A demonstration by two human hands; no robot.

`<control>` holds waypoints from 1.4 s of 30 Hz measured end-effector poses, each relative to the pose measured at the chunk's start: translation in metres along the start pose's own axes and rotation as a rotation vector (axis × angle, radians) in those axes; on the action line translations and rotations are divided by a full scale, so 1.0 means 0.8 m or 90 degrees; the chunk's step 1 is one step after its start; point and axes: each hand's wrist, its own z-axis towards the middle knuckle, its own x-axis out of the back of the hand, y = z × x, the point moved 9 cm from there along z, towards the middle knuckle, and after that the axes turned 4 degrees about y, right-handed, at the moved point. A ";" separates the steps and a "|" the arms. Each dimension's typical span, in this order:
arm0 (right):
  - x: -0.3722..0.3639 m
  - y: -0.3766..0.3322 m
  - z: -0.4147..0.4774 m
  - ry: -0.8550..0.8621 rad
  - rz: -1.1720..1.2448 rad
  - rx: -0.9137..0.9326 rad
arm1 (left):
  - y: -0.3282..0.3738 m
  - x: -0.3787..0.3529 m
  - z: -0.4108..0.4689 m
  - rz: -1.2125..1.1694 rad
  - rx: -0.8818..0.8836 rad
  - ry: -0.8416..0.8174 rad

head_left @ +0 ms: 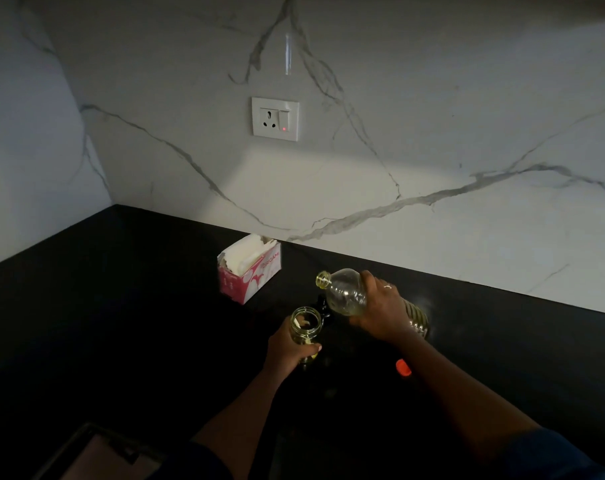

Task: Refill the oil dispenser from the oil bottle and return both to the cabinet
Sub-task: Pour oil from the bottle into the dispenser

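The oil dispenser (pixel 306 323), a small clear glass jar with its mouth uncovered, is upright over the black counter (pixel 121 323). The left hand (pixel 290 351) wraps around its lower half, thumb across the front. Just right of the dispenser, the right hand (pixel 380 310) grips the oil bottle (pixel 342 289) around its middle. The bottle is tipped nearly flat, its uncapped neck pointing up and left, above and behind the dispenser's mouth; yellow oil lies along its lower side. A small dark object (pixel 323 306), too dim to identify, sits just behind the dispenser. An orange cap (pixel 403 368) lies on the counter to its right. A pink tissue box (pixel 249 273) stands behind and left of the dispenser, and a wall socket (pixel 275 118) is high above it on the marble wall (pixel 432 133).
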 end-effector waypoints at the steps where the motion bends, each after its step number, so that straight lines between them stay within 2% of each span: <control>1: -0.001 -0.001 -0.002 -0.012 -0.019 0.014 | 0.000 -0.001 0.000 -0.002 0.001 -0.003; 12: -0.018 -0.004 -0.014 -0.094 -0.143 0.082 | -0.001 -0.004 0.000 -0.011 0.003 0.015; 42: -0.028 -0.003 -0.020 -0.126 -0.258 0.138 | -0.005 -0.006 0.003 -0.006 0.014 0.005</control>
